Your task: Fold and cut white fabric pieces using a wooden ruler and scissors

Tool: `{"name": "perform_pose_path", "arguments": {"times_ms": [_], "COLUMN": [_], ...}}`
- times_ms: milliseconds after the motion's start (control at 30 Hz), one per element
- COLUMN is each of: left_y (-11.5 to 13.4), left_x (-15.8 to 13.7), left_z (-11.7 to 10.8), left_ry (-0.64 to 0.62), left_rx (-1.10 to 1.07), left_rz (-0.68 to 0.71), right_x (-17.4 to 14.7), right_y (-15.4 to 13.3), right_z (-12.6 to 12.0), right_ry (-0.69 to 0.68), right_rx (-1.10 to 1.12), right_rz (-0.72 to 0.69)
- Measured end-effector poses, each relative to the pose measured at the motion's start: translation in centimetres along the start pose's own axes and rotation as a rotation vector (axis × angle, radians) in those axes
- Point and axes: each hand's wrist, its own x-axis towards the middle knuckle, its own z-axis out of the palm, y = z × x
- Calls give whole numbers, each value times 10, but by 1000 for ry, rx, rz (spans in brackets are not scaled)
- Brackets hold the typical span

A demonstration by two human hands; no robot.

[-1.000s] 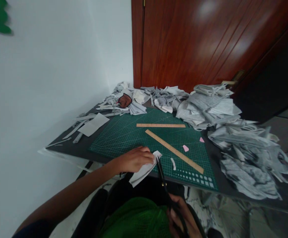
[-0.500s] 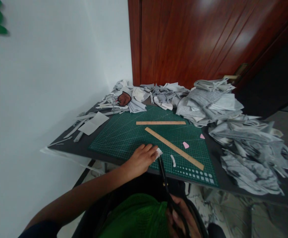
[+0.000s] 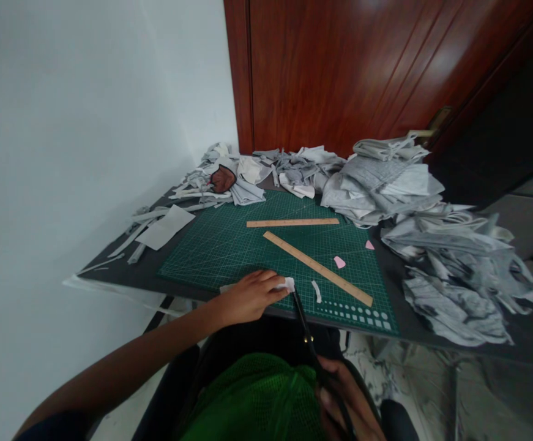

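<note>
My left hand point(image 3: 250, 298) lies near the front edge of the green cutting mat point(image 3: 211, 239), its fingers together over a white piece of material point(image 3: 289, 284). One end of that piece sticks out past the fingertips, and a pale edge shows behind the hand. Low in the view, my right hand point(image 3: 351, 398) grips long black scissors point(image 3: 306, 331) by their handles. The blade tips meet the end of the white piece. A small curved white scrap point(image 3: 316, 292) rests on the mat just right of the tips.
Two wooden rulers point(image 3: 292, 222) point(image 3: 319, 268) and two pink shapes point(image 3: 339, 262) point(image 3: 369, 245) lie on the mat. Grey fabric piles point(image 3: 380, 187) line the table's back and right side. A white sheet point(image 3: 165, 228) and strips lie left. A brown piece point(image 3: 223, 179) sits among scraps.
The left hand has shifted slightly left, and more of the white piece shows beyond its fingers and behind it. The scissors stay at the piece's end. The whole view has tilted a little.
</note>
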Motion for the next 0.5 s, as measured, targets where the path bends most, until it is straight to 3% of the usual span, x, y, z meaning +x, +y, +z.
{"name": "perform_pose_path", "arguments": {"times_ms": [500], "left_y": [12], "left_x": [-4], "left_z": [8], "left_ry": [5], "left_rx": [21], "left_rz": [-106], "right_x": [9], "right_y": [5], "right_z": [18], "right_ry": [43], "right_rx": [-78], "right_rz": [-22]}}
